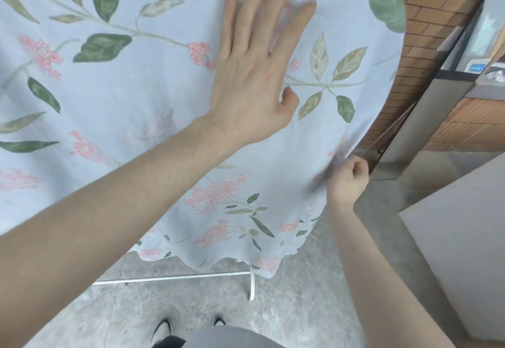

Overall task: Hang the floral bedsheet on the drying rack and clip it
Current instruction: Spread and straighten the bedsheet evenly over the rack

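The floral bedsheet [131, 96], pale blue with green leaves and pink flowers, hangs draped over the drying rack and fills most of the view. My left hand [254, 55] lies flat on it near the top, fingers straight and spread. My right hand [347, 178] grips the sheet's right edge lower down, fingers curled around the cloth. Only the rack's white base bars [175, 278] show, below the sheet's scalloped hem. No clip is visible.
A brick wall [426, 19] stands right behind the sheet. A grey counter or ledge [461, 227] is at the right. The floor [164, 309] is grey stone tile, with my shoes at the bottom.
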The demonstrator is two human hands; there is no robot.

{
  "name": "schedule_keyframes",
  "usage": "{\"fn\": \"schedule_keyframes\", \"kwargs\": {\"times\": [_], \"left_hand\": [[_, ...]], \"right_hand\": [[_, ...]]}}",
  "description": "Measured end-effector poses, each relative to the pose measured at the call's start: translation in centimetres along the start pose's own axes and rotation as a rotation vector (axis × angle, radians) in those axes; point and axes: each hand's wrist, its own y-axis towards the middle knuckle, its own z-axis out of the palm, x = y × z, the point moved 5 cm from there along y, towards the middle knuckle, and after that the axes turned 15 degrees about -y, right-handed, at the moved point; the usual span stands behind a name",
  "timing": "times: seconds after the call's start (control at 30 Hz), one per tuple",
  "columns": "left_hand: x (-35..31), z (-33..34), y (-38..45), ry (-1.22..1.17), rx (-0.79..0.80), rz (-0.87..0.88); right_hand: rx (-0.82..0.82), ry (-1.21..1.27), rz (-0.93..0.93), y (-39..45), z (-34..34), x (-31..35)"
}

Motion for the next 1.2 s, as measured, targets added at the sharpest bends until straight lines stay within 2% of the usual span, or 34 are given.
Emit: {"fn": "schedule_keyframes", "kwargs": {"times": [0.1,0.2,0.27,0.4,0.47,0.53,0.67,0.8,1.03,1.2], "left_hand": [[0.6,2.6,-5.7,-0.153,0.082,-0.021],[2.6,5.3,-12.8,-0.253,0.213,-0.148],[4.4,6.7,-18.3,-0.308,0.307,-0.308],[8.5,8.1,-30.3,-0.339,0.578,-0.795],[9.2,8.3,-35.3,-0.335,0.713,-0.96],[9.7,8.0,-39.3,-0.339,0.784,-1.069],[10.4,6.8,-45.0,-0.381,0.816,-1.234],[11.1,5.8,-48.2,-0.423,0.827,-1.314],[14.1,4.0,-50.7,-0.502,0.773,-1.471],[15.7,3.2,-52.7,-0.53,0.755,-1.537]], "right_hand": [[0.116,-0.058,-0.064,-4.0,1.3,-4.1],[0.224,-0.142,-0.109,-6.8,1.9,-6.8],[0.315,-0.219,-0.087,-8.2,2.1,-8.8],[0.554,-0.357,-0.09,-10.7,3.7,-12.3],[0.681,-0.464,-0.093,-11.6,4.6,-14.3],[0.816,-0.567,-0.059,-13.0,5.5,-16.5],[1.02,-0.696,-0.064,-16.9,7.1,-18.9],[1.127,-0.763,-0.086,-20.6,8.2,-19.5],[1.215,-0.828,-0.043,-25.5,10.1,-19.7],[1.237,-0.877,0.056,-27.5,12.3,-21.2]]}}
